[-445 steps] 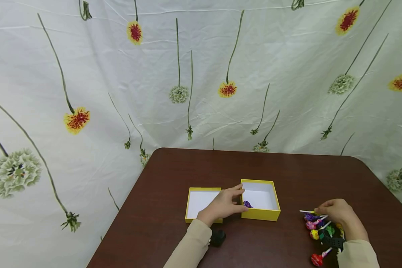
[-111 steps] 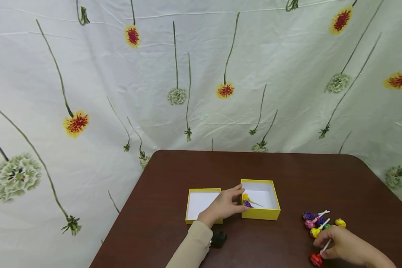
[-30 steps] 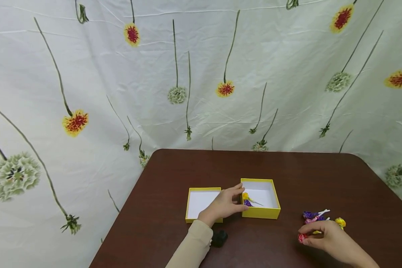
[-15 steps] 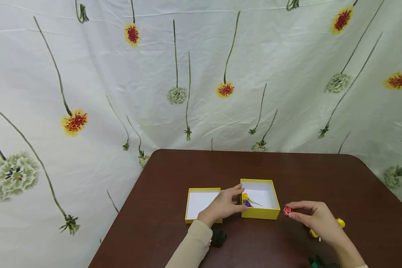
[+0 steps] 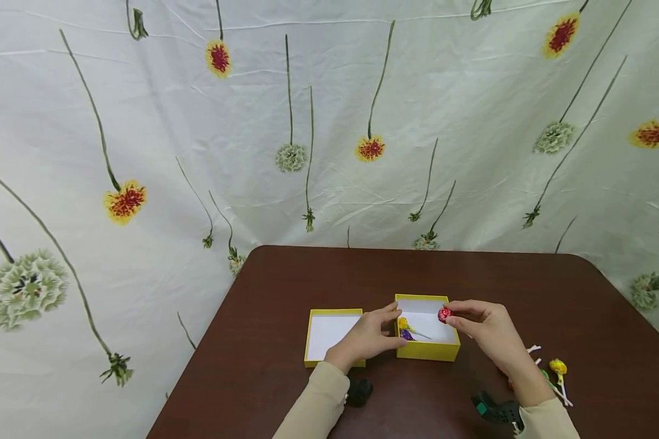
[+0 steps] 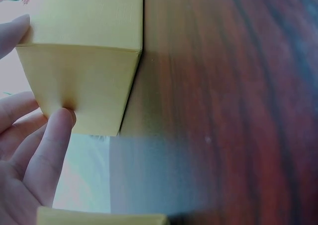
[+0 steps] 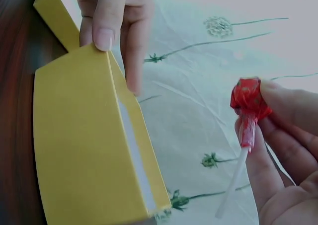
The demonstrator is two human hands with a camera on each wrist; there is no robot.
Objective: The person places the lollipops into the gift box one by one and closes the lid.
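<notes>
My right hand (image 5: 491, 332) pinches a red-wrapped lollipop (image 5: 444, 314) by its candy head, just over the right side of an open yellow box (image 5: 428, 351). In the right wrist view the lollipop's white stick (image 7: 233, 183) points down, and the candy is apart from the box. My left hand (image 5: 364, 336) holds the box at its left end, thumb on the near corner, fingertips against the side wall. Inside, at the left, lie a yellow lollipop (image 5: 403, 323) and a purple lollipop (image 5: 406, 335).
A shallow yellow lid (image 5: 329, 334) lies left of the box, partly behind my left hand. On the right, a yellow lollipop (image 5: 558, 366) lies among several others, mostly hidden by my right forearm. A patterned white cloth (image 5: 329, 183) hangs behind the brown table (image 5: 307, 274).
A yellow lollipop has joined the purple one in the box. My right hand has taken the red lollipop from the pile and carried it left, over the box. The left hand stays put.
</notes>
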